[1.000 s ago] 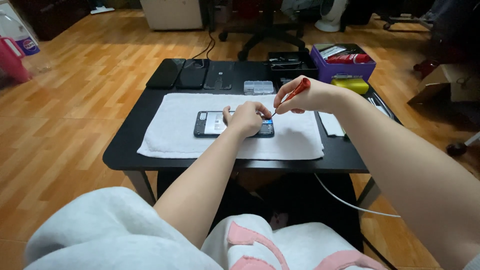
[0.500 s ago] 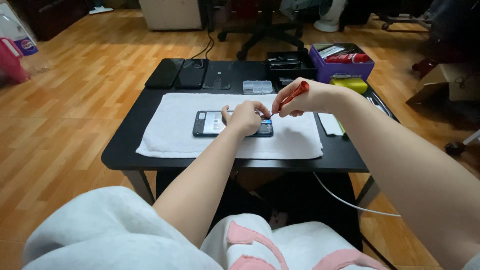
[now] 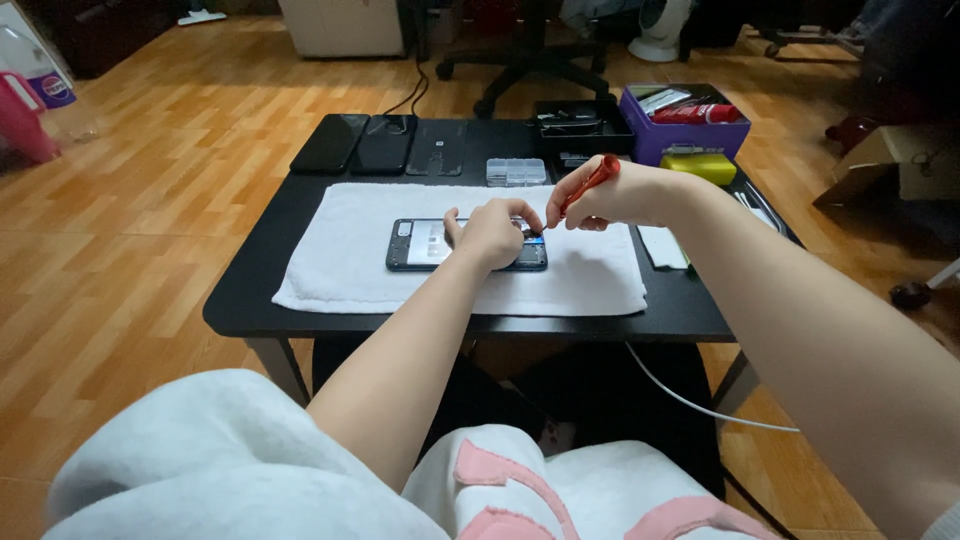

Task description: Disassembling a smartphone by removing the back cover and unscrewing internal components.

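Hands are working over an opened phone [image 3: 420,244] lying on a white towel [image 3: 340,270] mid-bench: left hand [image 3: 492,232] is pressing curled fingers on its right end, right hand [image 3: 612,195] is pinching a red screwdriver [image 3: 590,183] just beside.

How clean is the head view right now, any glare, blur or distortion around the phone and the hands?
Head view: soft, even indoor light, with no glare on the opened phone; left hand and right hand, holding a red screwdriver, look sharp; the towel is bright but not blown out; wide-angle stretch enlarges the forearms near the bottom edge; the phone's small parts are too small to tell.
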